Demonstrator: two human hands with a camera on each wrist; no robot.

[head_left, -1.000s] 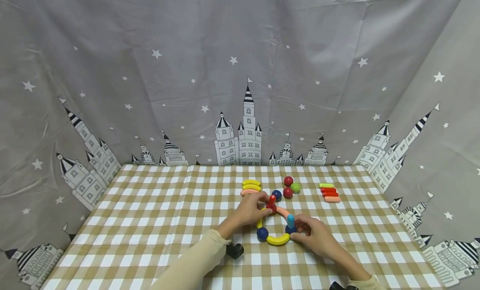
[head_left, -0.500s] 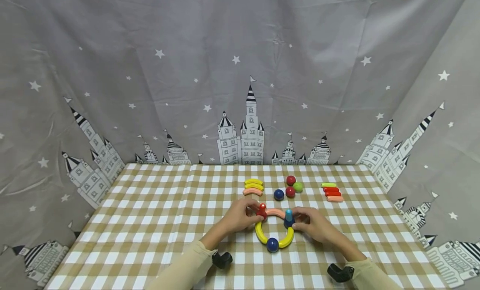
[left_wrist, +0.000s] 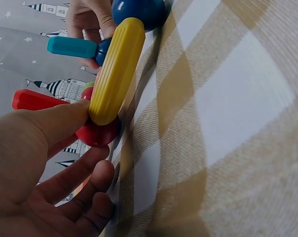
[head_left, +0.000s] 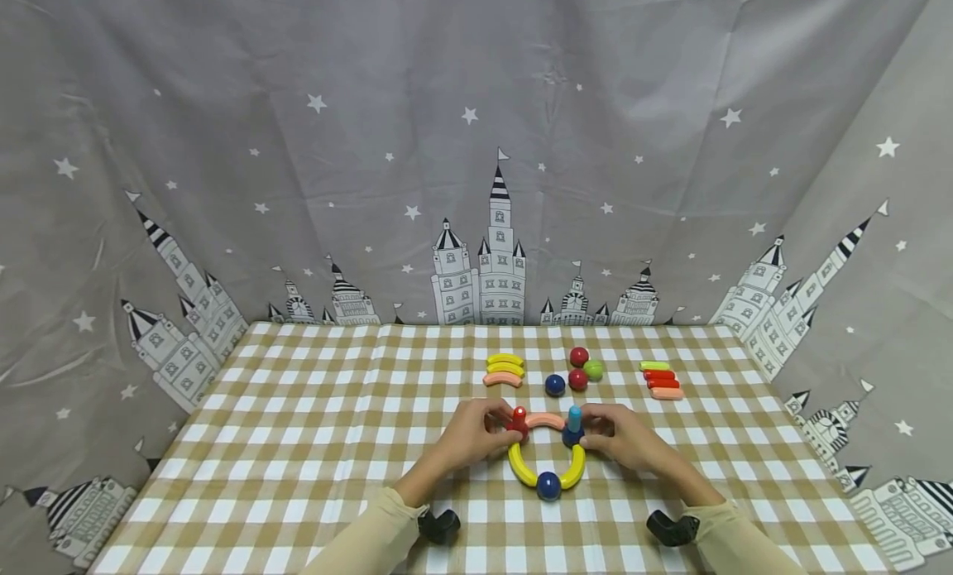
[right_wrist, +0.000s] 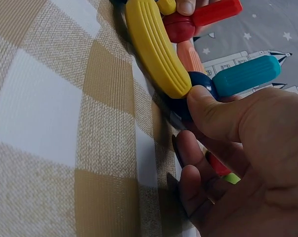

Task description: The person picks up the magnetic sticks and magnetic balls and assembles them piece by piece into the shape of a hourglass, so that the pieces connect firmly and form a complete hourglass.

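A ring of magnetic-looking toy pieces lies before me, joined from curved rods and balls. My left hand (head_left: 475, 430) pinches the red ball (left_wrist: 98, 134) at its back left, from which a red stick (head_left: 519, 415) points up. At the back right, the thumb and fingers of my right hand (head_left: 625, 438) hold a dark blue ball (head_left: 572, 437) topped by a teal stick (right_wrist: 247, 75). Between those balls runs a salmon curved rod (head_left: 546, 420). Two yellow curved rods, left (head_left: 523, 467) and right (head_left: 574, 467), meet at another blue ball (head_left: 548, 486) in front.
Behind the ring are a loose blue ball (head_left: 554, 385), two red balls and a green ball (head_left: 593, 371). Yellow curved rods (head_left: 505, 367) and a salmon one lie back left of these. Short straight rods (head_left: 660, 379) are lined up at right, on a checkered cloth (head_left: 335, 443).
Both hands have turned the ring and shifted it slightly: the salmon rod now lies across the back and the front blue ball has come to the middle. The left hand has moved left.
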